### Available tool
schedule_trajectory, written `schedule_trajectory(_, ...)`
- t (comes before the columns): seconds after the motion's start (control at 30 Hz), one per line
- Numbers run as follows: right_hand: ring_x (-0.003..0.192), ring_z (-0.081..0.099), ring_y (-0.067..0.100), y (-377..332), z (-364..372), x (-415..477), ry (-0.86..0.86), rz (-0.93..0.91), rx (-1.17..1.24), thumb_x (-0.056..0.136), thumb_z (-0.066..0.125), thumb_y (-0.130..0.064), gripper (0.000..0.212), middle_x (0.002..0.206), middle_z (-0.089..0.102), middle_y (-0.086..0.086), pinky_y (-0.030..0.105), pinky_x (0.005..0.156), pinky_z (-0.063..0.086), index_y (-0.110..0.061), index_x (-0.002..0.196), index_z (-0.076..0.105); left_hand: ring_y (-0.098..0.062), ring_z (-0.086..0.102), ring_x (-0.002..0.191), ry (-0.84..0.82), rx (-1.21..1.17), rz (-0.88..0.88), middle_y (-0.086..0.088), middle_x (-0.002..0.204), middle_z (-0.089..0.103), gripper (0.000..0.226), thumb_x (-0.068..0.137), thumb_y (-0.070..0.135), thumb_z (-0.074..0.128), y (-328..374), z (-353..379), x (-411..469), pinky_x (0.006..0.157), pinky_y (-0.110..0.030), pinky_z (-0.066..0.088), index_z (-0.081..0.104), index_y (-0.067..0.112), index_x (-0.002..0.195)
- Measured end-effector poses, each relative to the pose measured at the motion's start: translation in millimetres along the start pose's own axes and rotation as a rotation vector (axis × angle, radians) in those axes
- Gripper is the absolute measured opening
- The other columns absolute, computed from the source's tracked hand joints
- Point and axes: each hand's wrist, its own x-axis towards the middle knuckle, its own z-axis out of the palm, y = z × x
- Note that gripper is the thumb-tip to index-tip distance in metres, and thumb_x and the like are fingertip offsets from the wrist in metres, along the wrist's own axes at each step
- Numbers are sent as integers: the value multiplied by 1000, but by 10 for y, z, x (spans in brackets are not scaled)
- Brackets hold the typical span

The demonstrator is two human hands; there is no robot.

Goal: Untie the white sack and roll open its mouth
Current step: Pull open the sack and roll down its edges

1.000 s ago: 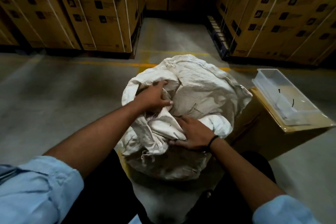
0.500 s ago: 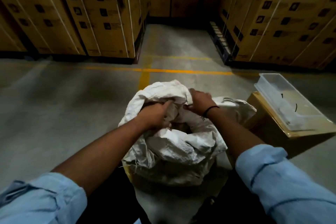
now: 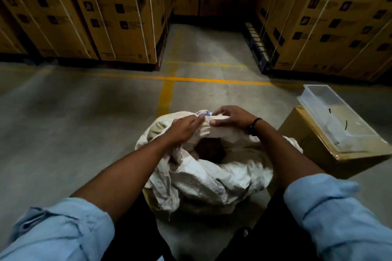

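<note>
White sack (image 3: 203, 178) sits on the floor (image 3: 63, 123), lower centre of frame. I see my left hand (image 3: 184, 129) and right hand (image 3: 231, 117) side by side, fingers clenched on the sack's far rim. Mouth is open, dark contents showing. Clear tray (image 3: 337, 121) on a cardboard box (image 3: 307, 144), right of frame.

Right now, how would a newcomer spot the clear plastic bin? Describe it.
Start at the white sack on the floor, gripped by both hands. To its right stands a low cardboard box; the clear plastic bin lies on top. It is the only see-through thing here; all else is cardboard or cloth.
</note>
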Motion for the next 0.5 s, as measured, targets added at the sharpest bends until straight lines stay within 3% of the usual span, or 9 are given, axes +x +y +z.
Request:
schedule_trajectory(0.07,95,62,23,85,143,57,296,-18,-308,79,71,-57,59,112,63,4,33,82,49,-22,124,58,-24,61,118,-75,-360,-184,-10,128,67,59,105,53,34,-26,-106,81,100,-33,42,69,9,121)
schedule_trajectory(0.13,98,63,32,90,373,43,539,-182,-628,89,51,-59,55,120,62,7,40,81,48,-21,128,56,-22,67,102,-174,-652,-331,-11,123,69,48,103,48,43,-51,-179,149,93,-32,50,70,11,115)
schedule_trajectory(0.17,100,63,33,83,494,7,571,-247,-677,92,42,-60,56,121,63,7,42,81,48,-21,130,55,-20,69,90,-236,-784,-391,-11,113,73,40,104,43,45,-66,-217,177,84,-30,53,70,13,109)
schedule_trajectory(0.23,108,62,33,55,679,-85,455,-243,-624,94,33,-63,63,128,62,9,45,84,51,-20,139,45,-19,70,71,-384,-870,-519,-7,86,76,32,103,39,48,-60,-337,188,73,-28,56,68,15,97)
schedule_trajectory(0.3,107,61,36,151,773,-83,294,-141,-618,96,32,-62,61,127,62,13,46,81,51,-18,137,43,-25,70,74,-509,-779,-616,-8,81,75,35,99,45,51,-117,-413,224,85,-37,55,69,15,96)
schedule_trajectory(0.37,102,62,37,170,772,-5,194,-42,-571,97,26,-64,62,116,66,15,44,81,50,-15,123,54,-28,70,92,-523,-605,-629,-12,99,75,41,101,49,44,-136,-434,285,93,-41,53,66,16,111)
schedule_trajectory(0.43,95,63,32,117,695,131,120,75,-341,99,27,-60,63,102,69,14,37,83,47,-9,102,64,-33,58,124,-378,-199,-472,-16,135,61,54,105,52,30,-126,-347,370,105,-41,43,57,14,134)
schedule_trajectory(0.5,81,58,18,96,580,234,49,167,-54,103,35,-50,49,86,66,1,30,76,42,-13,94,65,-35,52,129,-89,305,-185,-17,139,56,67,101,64,25,-51,-244,363,103,-42,40,57,16,135)
